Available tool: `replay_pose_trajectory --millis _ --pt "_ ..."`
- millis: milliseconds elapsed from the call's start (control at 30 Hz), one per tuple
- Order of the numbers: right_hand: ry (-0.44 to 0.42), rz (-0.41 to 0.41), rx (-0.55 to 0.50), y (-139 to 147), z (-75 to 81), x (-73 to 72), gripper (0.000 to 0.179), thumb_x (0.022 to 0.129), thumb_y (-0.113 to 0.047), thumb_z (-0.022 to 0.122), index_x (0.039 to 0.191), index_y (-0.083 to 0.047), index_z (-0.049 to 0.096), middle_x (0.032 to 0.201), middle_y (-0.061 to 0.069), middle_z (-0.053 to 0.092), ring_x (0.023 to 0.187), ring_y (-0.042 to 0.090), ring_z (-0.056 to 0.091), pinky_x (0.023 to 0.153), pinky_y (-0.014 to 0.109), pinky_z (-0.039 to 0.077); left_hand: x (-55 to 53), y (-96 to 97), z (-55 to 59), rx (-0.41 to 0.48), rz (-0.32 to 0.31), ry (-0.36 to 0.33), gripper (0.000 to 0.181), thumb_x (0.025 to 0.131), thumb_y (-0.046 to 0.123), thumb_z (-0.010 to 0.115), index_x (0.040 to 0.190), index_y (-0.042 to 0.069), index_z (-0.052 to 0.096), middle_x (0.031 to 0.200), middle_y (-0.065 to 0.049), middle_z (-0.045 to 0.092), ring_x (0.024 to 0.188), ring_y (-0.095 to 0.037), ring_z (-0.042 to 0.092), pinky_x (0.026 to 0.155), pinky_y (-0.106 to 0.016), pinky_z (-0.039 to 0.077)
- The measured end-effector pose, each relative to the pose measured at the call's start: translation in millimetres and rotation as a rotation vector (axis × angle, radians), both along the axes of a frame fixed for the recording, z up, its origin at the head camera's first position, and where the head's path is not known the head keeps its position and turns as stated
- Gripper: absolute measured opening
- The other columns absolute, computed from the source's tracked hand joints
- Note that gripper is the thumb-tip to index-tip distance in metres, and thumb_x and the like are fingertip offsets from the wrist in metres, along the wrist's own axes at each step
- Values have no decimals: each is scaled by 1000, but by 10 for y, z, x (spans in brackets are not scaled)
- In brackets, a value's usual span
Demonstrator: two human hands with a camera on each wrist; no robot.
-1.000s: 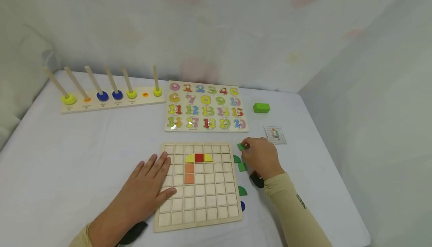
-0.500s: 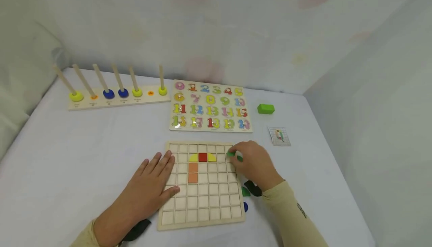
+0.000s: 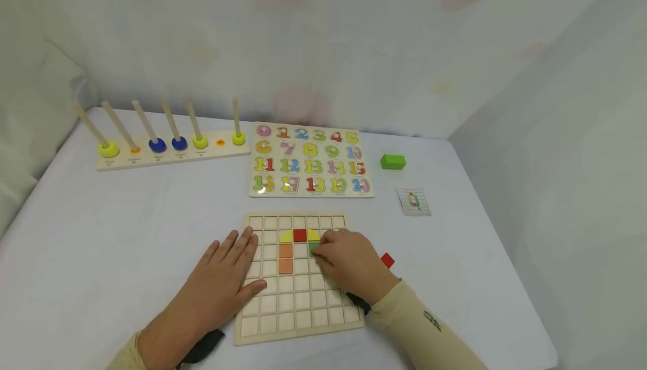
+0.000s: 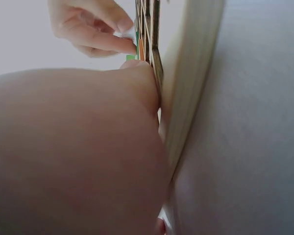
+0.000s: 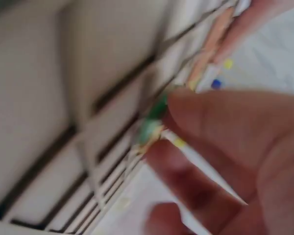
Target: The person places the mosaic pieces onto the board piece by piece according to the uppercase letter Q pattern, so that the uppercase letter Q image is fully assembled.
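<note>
A wooden grid board (image 3: 288, 337) lies on the table, with a red square tile (image 3: 300, 235) between two yellow quarter-round tiles and two orange tiles (image 3: 286, 259) stacked below the left one. My left hand (image 3: 217, 280) rests flat across the board's left edge, fingers straight. With thumb and fingertips my right hand (image 3: 354, 260) pinches a green square tile (image 3: 314, 249) at the cell under the right yellow piece. The right wrist view, blurred, shows that green tile (image 5: 156, 115) between the fingertips. My right hand and forearm cover part of the board's right side.
Behind the board lies a number puzzle (image 3: 311, 190); a peg stacker (image 3: 172, 159) with coloured rings stands at back left. On the right are a green block (image 3: 392, 161), a small pattern card (image 3: 414, 201) and a loose red tile (image 3: 387, 260).
My right hand has picked up a green square tile from beside the board and carried it left onto the grid. The left hand has stayed on the board's left edge.
</note>
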State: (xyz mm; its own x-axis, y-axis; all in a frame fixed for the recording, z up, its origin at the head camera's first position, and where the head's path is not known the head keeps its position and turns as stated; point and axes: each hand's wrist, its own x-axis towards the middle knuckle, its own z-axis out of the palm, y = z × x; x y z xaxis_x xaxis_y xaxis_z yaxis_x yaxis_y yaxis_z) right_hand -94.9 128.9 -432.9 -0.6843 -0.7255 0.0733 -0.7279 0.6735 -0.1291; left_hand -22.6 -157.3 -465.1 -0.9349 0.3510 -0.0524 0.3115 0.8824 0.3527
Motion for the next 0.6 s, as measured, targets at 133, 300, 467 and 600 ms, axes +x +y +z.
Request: replay_pose_trajectory --millis 133,300,467,600 --pt "-127 -95 34 16 74 104 23 102 -26 73 121 -18 83 89 -9 75 77 10 65 59 24 50 -3 -4 -40 2 -4 13 90 104 55 64 165 -3 33 173 -19 26 158 -45 24 123 -66 21" --pt "-269 -269 -49 150 151 184 18 104 -26 69 117 -21 81 74 -20 63 62 1 53 51 23 44 -2 -4 -47 -2 -2 17 90 104 55 65 165 -3 34 173 -19 26 158 -45 24 124 -66 21" --pt "-342 -412 -68 350 167 184 25 106 -31 67 81 -25 67 62 -18 52 55 2 48 51 26 41 1 -8 -42 -1 2 11 90 103 55 65 165 -3 34 173 -19 26 158 -45 24 124 -66 20" --pt "-427 -480 -67 483 159 152 44 108 -41 63 67 -26 58 55 -13 43 50 6 45 47 26 34 -4 -8 -38 -3 3 8 90 103 55 65 165 -3 33 173 -19 26 158 -45 24 124 -66 20"
